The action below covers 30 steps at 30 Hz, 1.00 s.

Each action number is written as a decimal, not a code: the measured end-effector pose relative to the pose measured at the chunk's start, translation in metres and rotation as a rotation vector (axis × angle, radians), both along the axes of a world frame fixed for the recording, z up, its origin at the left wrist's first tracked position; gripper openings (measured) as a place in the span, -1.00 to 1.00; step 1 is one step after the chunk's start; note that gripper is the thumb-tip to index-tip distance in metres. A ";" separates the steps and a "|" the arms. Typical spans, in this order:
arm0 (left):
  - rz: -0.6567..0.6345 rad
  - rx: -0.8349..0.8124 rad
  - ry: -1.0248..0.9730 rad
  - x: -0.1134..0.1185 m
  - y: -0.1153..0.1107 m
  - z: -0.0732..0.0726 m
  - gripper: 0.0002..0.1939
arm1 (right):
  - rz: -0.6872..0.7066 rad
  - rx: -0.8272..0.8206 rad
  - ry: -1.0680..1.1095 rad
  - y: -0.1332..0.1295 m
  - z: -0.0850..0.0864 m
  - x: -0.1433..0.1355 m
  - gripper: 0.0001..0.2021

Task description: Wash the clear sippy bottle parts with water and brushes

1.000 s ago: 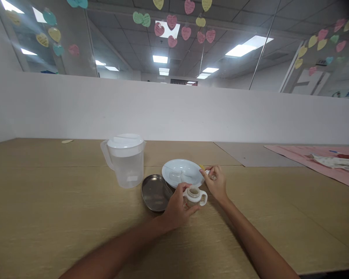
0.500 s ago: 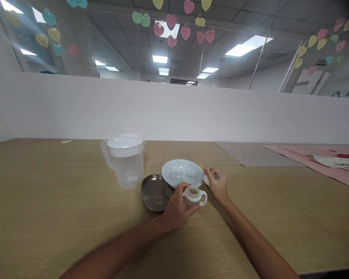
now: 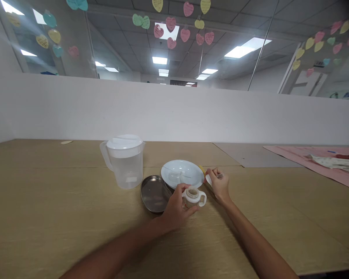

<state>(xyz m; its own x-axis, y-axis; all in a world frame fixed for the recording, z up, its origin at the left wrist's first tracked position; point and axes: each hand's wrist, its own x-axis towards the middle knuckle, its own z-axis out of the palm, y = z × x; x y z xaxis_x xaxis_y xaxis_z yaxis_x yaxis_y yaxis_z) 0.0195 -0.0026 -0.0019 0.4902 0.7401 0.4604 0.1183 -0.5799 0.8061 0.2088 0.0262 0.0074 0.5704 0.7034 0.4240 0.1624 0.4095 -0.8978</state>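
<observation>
My left hand (image 3: pixel 176 206) is wrapped round a small clear baby bottle (image 3: pixel 192 200) with a white collar and white side handles. It has no lid on, and its round mouth faces up. My right hand (image 3: pixel 219 185) is closed beside the white oval dish (image 3: pixel 166 179), pinching a small white object (image 3: pixel 208 179) whose kind the fingers hide. A greyish end (image 3: pixel 220 176) shows above the knuckles. Close to these fingertips is a thin yellow strip (image 3: pixel 201 169) at the dish's right rim. In the dish lies a clear piece (image 3: pixel 174 176) with a thin white stem.
Left of the dish, touching or nearly so, is a steel kidney tray (image 3: pixel 154 193). A lidded clear pitcher (image 3: pixel 128 170) stands behind it. A pink cloth (image 3: pixel 296 155) with fabric items covers the far right of the wooden table (image 3: pixel 61 217).
My right hand has shifted slightly to the right with the white object, and more of the yellow strip shows. The left hand still holds the baby bottle in nearly the same place.
</observation>
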 end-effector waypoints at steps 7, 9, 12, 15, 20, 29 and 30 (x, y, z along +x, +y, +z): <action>-0.005 0.002 0.006 0.000 0.001 -0.001 -0.47 | -0.046 0.009 -0.151 0.004 -0.006 0.001 -0.52; 0.001 0.016 -0.007 0.000 0.001 -0.002 -0.47 | -0.098 0.067 -0.188 0.002 -0.003 0.000 -0.52; 0.003 0.033 -0.015 0.001 0.002 -0.004 -0.48 | -0.199 0.183 -0.266 -0.001 0.002 -0.002 -0.54; 0.002 0.024 -0.012 0.001 0.002 -0.004 -0.48 | -0.243 0.226 -0.318 -0.004 0.006 -0.003 -0.57; 0.003 -0.001 0.008 0.000 0.001 -0.002 -0.47 | -0.276 0.191 -0.342 -0.003 0.005 -0.002 -0.52; -0.003 -0.012 -0.003 0.001 -0.001 0.000 -0.47 | -0.196 0.073 -0.075 -0.003 0.000 -0.002 -0.53; 0.000 -0.015 0.000 0.001 -0.001 0.000 -0.47 | -0.187 0.073 -0.046 -0.002 -0.001 -0.002 -0.54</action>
